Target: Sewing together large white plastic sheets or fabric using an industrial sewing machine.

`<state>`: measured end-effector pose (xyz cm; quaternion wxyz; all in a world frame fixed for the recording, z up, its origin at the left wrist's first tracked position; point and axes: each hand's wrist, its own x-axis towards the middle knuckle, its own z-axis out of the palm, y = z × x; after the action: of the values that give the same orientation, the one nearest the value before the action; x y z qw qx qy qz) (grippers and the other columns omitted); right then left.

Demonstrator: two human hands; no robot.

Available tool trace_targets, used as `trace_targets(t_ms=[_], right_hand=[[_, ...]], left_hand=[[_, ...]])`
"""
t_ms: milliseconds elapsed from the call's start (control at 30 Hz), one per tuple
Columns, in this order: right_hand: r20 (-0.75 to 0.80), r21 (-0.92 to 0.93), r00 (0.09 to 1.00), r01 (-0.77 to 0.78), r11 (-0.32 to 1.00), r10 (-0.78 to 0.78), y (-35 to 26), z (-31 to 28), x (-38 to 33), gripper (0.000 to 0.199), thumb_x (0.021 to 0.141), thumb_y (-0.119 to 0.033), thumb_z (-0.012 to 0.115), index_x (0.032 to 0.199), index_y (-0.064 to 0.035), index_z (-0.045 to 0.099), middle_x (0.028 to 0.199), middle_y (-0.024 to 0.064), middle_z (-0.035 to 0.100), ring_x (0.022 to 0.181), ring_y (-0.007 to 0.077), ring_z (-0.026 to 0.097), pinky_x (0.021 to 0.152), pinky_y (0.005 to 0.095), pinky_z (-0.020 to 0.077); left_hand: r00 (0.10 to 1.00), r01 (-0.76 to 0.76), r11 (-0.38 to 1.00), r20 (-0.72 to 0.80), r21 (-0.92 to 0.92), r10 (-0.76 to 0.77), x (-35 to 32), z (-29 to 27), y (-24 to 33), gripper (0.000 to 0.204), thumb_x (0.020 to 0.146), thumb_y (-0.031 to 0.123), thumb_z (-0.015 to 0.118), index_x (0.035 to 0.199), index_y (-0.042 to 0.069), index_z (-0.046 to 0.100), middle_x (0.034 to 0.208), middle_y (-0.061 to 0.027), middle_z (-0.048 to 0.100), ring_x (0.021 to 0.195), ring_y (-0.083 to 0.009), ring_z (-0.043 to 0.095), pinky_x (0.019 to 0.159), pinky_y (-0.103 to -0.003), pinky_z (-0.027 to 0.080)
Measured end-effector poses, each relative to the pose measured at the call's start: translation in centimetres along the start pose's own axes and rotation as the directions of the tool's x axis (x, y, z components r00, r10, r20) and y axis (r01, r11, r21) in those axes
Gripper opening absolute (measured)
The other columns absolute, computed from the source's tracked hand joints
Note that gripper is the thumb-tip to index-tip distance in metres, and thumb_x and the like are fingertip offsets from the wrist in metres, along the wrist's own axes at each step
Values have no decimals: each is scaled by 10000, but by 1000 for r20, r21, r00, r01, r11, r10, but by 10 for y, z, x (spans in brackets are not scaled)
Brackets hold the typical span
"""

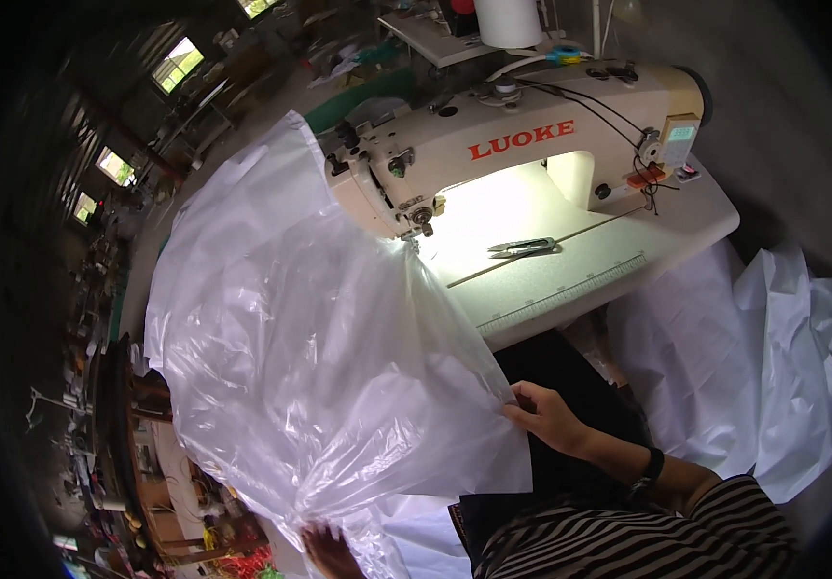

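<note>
A large, glossy, translucent white plastic sheet (281, 328) spreads over the left of the sewing machine's table and hangs down in front of me. Part of it lies under the machine's needle area (410, 241). My right hand (546, 417) pinches the sheet's right edge between thumb and fingers, below the table's front edge. At the bottom of the view, my left hand (329, 552) is in shadow and partly cut off. It grips the gathered lower part of the sheet, where creases run together. Small thread snips (522, 248) lie on the lit machine bed, apart from both hands.
The white sewing machine (513, 125) stands across the table, with a small display panel (679, 141) at its right end. More white sheeting (773, 367) hangs at the right. A white cone-shaped thing (509, 23) stands behind the machine. Cluttered shelving (151, 463) is at the left.
</note>
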<state>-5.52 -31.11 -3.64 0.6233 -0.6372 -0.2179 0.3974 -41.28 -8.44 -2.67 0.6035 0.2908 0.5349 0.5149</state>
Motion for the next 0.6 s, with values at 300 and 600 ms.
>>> trace_targets(t_ms=[300, 600], right_hand=[[-65, -316, 945, 284, 905, -320, -23, 26, -13, 513, 947, -171, 595, 1379, 20, 396, 623, 199, 580, 553, 269, 638, 563, 354, 495], [145, -798, 923, 321, 509, -356, -32, 34, -21, 590, 884, -78, 568, 1424, 37, 360, 571, 128, 579, 497, 282, 622, 461, 377, 487]], left_hand=[[453, 633, 765, 745, 118, -490, -60, 12, -165, 568, 972, 436, 480, 1427, 101, 428, 1434, -169, 479, 1350, -346, 404, 1120, -529, 288], [863, 92, 996, 499, 1, -80, 7, 74, -52, 651, 954, 441, 496, 1467, 71, 343, 1473, -190, 401, 1351, -357, 389, 1077, -489, 375]])
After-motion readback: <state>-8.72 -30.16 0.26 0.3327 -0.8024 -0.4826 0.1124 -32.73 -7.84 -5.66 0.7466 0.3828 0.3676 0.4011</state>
